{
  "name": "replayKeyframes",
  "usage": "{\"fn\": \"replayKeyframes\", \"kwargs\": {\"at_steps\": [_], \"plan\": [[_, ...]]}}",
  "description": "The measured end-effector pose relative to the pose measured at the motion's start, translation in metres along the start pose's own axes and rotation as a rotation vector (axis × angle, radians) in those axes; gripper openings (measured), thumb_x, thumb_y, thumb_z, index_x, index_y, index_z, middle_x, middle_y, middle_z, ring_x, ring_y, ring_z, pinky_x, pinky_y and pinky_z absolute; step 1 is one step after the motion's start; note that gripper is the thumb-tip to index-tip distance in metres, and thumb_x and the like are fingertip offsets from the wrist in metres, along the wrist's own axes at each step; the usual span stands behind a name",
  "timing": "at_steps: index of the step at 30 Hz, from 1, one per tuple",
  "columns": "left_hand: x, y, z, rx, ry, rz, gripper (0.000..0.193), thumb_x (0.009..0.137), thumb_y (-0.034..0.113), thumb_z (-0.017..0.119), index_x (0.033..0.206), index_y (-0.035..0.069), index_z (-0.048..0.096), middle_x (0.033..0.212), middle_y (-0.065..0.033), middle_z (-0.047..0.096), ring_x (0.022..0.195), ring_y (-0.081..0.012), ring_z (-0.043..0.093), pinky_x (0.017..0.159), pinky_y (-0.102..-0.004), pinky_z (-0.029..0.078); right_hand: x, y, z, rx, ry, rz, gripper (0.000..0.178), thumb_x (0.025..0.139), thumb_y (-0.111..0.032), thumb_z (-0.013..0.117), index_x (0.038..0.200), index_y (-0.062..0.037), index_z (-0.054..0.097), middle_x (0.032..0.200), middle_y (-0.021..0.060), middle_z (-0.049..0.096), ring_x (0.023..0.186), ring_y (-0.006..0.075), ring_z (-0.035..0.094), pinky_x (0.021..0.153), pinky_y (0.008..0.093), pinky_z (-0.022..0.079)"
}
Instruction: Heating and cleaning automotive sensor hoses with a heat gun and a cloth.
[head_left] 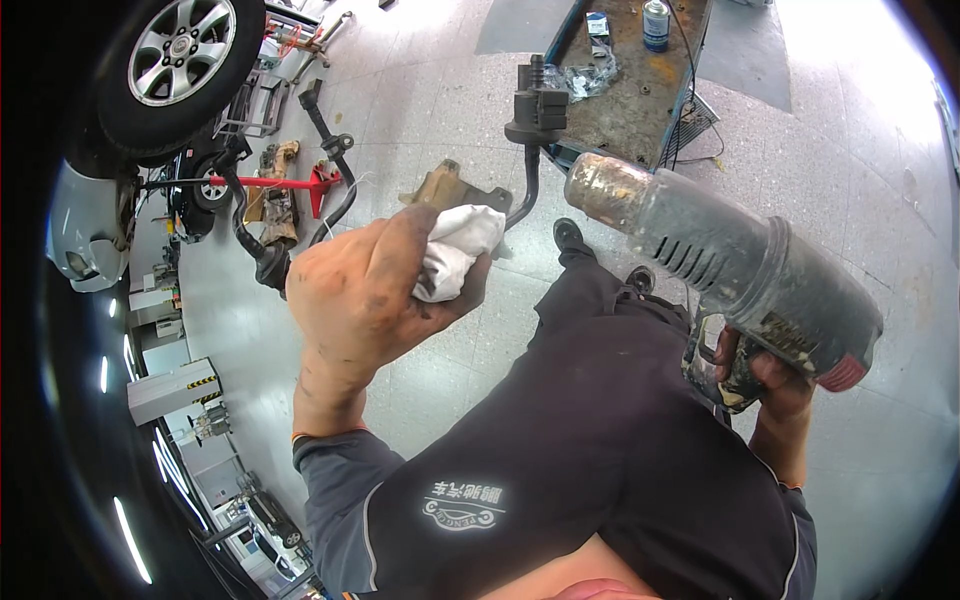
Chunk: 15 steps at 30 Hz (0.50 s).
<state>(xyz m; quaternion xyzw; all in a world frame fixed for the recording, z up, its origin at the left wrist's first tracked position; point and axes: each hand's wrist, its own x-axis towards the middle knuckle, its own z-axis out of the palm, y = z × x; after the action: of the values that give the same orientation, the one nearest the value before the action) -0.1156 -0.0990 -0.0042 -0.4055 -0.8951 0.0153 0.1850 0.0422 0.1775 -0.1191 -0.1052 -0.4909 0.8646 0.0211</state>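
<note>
My left hand (365, 285) is closed, with a crumpled white cloth (465, 240) pinched between its thumb and fingers. It also grips a black hose assembly (530, 180). At the top of that assembly is a black plastic valve (537, 110). A dirty yellowish bracket (445, 185) shows just beyond the cloth, and bent black hoses stick out to the left; my fingers hide where these parts join. Wrapped round its handle, my right hand (775, 380) holds a worn grey heat gun (720, 245). Its scuffed nozzle points left toward the valve, apart from it.
A metal workbench (635, 100) stands ahead, bearing a blue spray can (655, 25), a small box (597, 28) and clear plastic wrapping (588, 80). A dark cable (690, 75) hangs over its edge. At left are a car wheel (180, 50) and a red stand (320, 188).
</note>
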Motion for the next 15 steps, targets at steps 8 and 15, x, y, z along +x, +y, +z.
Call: {"fn": "replayKeyframes", "kwargs": {"at_steps": [8, 15], "plan": [[0.002, -0.001, 0.001, 0.063, -0.058, -0.018, 0.039, 0.065, 0.033, 0.078, 0.084, 0.004, 0.061, 0.060, -0.0053, 0.059, 0.050, -0.0189, 0.060, 0.046, -0.0289, 0.047, -0.013, 0.003, 0.004, -0.320, 0.007, -0.089, 0.037, 0.082, -0.023, 0.066, 0.105, 0.0040, 0.056, 0.080, 0.0126, 0.061, 0.068, 0.0201, 0.060, 0.063, 0.0319, 0.049], [0.001, 0.001, 0.000, 0.053, -0.079, -0.031, 0.038, 0.065, 0.034, 0.078, 0.083, 0.005, 0.062, 0.059, -0.0050, 0.058, 0.050, -0.0190, 0.060, 0.046, -0.0292, 0.047, -0.019, 0.003, 0.001, -0.590, -0.006, -0.065, 0.027, 0.082, -0.015, 0.064, 0.101, 0.0036, 0.058, 0.086, 0.0128, 0.062, 0.073, 0.0201, 0.060, 0.066, 0.0322, 0.049]]}}
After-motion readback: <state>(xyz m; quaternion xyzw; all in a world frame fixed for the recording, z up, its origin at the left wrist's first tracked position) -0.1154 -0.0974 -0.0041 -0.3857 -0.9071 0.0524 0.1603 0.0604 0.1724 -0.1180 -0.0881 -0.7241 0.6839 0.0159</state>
